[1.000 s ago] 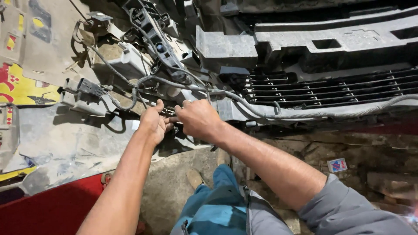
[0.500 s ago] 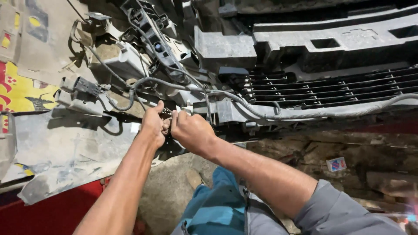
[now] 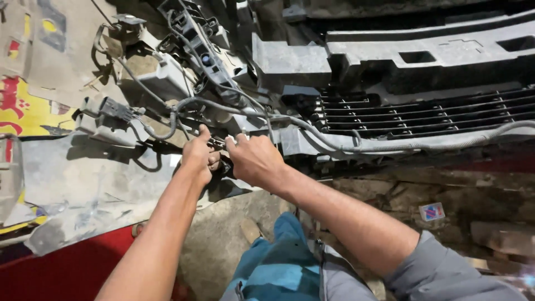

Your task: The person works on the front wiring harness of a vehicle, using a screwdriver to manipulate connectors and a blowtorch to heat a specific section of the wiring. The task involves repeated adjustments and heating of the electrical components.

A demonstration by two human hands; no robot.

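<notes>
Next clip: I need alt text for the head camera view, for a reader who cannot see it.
Two bare hands, left hand and right hand, meet on a small dark connector among grey wiring at a stripped car front. A black slatted grille sits to the right, with dusty sheeting on the left.

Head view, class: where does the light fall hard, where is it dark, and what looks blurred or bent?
Head view: strong light on both forearms and the grey panel, with hard shadows under the connectors; deep shade above the grille; the left hand and right hand are sharp; wide-lens bending at the edges.
</notes>
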